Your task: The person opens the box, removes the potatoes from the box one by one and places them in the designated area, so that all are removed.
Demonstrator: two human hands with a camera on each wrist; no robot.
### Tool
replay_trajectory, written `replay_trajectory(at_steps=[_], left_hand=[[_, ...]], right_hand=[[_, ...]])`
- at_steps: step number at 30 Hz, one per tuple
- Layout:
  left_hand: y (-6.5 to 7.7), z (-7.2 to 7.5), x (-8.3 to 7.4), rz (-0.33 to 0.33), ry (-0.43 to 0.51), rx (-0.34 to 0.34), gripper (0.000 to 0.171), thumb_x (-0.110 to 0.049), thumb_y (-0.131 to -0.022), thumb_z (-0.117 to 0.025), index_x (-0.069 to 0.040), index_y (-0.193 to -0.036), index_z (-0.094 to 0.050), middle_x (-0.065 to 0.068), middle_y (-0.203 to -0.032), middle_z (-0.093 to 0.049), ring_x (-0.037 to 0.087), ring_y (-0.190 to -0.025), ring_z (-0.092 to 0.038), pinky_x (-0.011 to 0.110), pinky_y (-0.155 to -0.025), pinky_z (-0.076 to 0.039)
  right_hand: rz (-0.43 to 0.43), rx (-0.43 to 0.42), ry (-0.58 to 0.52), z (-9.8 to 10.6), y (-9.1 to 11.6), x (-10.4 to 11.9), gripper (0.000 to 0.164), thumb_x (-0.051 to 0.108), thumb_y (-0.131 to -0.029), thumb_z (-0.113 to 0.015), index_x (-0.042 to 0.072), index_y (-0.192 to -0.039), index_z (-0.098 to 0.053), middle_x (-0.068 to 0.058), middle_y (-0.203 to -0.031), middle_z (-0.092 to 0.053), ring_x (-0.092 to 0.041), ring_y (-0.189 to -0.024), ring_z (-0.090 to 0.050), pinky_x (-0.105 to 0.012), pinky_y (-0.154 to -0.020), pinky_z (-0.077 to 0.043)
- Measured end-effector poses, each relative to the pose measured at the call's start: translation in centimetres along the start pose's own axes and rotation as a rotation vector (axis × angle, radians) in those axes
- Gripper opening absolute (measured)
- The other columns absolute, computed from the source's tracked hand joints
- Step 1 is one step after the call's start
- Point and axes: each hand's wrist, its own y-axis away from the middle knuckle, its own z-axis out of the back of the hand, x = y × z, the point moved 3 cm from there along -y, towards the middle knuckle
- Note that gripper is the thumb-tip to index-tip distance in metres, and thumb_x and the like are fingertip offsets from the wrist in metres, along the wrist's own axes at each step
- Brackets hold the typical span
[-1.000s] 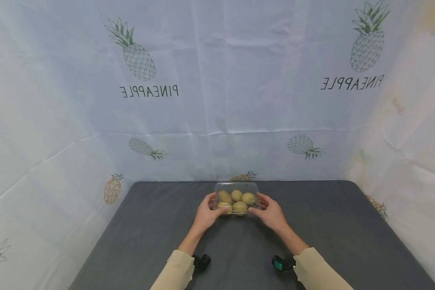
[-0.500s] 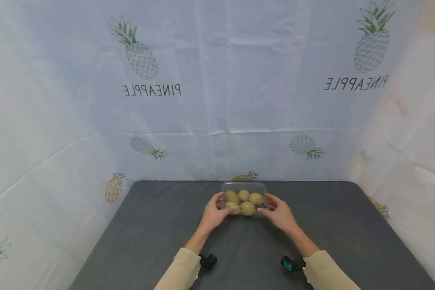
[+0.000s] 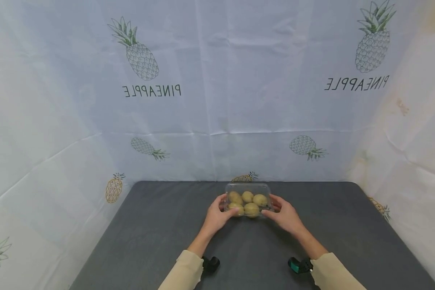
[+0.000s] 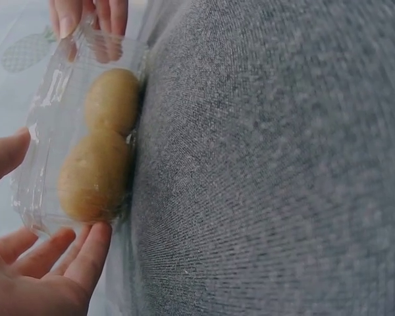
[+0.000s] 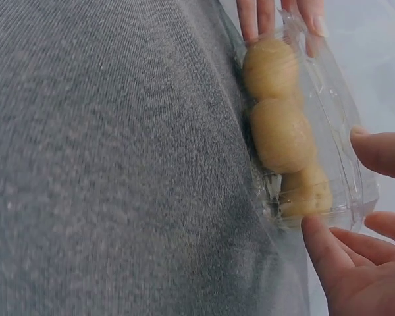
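Observation:
A clear plastic box [image 3: 248, 187] holding several small yellowish potatoes [image 3: 251, 210] is near the far edge of the table. My left hand [image 3: 215, 215] grips its left end, thumb at the front and fingers round the side. At the opposite end my right hand [image 3: 286, 215] holds it in the same way. In the left wrist view, fingertips touch the box's end wall beside a potato [image 4: 95, 174], and the thumb is by the upper edge. The right wrist view shows potatoes [image 5: 283, 135] through the plastic, low against the table side. Both hands' far fingers are partly hidden.
The dark grey cloth-covered table [image 3: 148, 233] spreads around the box. A white curtain [image 3: 221, 100] printed with pineapples hangs close behind it and along both sides. Black wrist devices [image 3: 211, 264] sit below each hand.
Both hands and the box of potatoes have shifted to the right, mostly during the first half second. The grip looks the same throughout.

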Motion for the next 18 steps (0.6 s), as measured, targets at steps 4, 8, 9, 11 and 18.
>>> replay_trajectory(at_steps=[4, 8, 9, 11, 18], left_hand=[[-0.1, -0.1, 0.2, 0.007, -0.019, 0.005, 0.077, -0.038, -0.092, -0.077, -0.006, -0.153, -0.044, 0.019, -0.147, -0.05, 0.038, -0.127, -0.056, 0.053, -0.094, -0.053], [-0.1, -0.1, 0.1, 0.022, -0.036, 0.016, 0.078, -0.04, -0.092, -0.077, -0.007, -0.154, -0.043, 0.018, -0.148, -0.049, 0.037, -0.128, -0.056, 0.052, -0.093, -0.053], [-0.1, -0.1, 0.0, 0.022, -0.034, 0.019, 0.078, -0.04, -0.092, -0.077, -0.007, -0.154, -0.042, 0.019, -0.148, -0.049, 0.037, -0.128, -0.056, 0.053, -0.093, -0.053], [-0.1, -0.1, -0.2, 0.02, -0.034, 0.021, 0.078, -0.04, -0.092, -0.076, -0.006, -0.154, -0.042, 0.019, -0.148, -0.049, 0.038, -0.128, -0.056, 0.054, -0.094, -0.053], [0.1, 0.0, -0.5, 0.01, -0.029, 0.02, 0.074, -0.036, -0.095, -0.074, -0.005, -0.153, -0.042, 0.019, -0.15, -0.048, 0.039, -0.129, -0.054, 0.057, -0.096, -0.051]], right_hand=[[0.002, 0.001, 0.05, 0.0, 0.2, 0.2, 0.078, 0.033, -0.095, -0.074, 0.0, -0.155, -0.037, -0.029, -0.15, -0.045, -0.046, -0.133, -0.049, -0.057, -0.099, -0.049], [0.047, -0.014, 0.141, 0.3, 0.4, 0.5, 0.076, 0.032, -0.095, -0.074, -0.002, -0.154, -0.039, -0.029, -0.145, -0.05, -0.045, -0.127, -0.055, -0.056, -0.096, -0.051], [0.064, -0.021, 0.17, 0.3, 0.4, 0.6, 0.076, 0.031, -0.094, -0.075, -0.002, -0.153, -0.04, -0.028, -0.143, -0.052, -0.044, -0.125, -0.056, -0.056, -0.094, -0.051], [0.107, -0.035, 0.231, 0.4, 0.5, 0.9, 0.075, 0.03, -0.093, -0.076, -0.004, -0.151, -0.042, -0.028, -0.141, -0.053, -0.043, -0.12, -0.058, -0.057, -0.091, -0.051], [0.223, -0.025, 0.368, -0.3, 0.2, 1.8, 0.071, 0.025, -0.092, -0.077, -0.003, -0.149, -0.046, -0.032, -0.155, -0.034, -0.053, -0.138, -0.037, -0.068, -0.099, -0.041]])
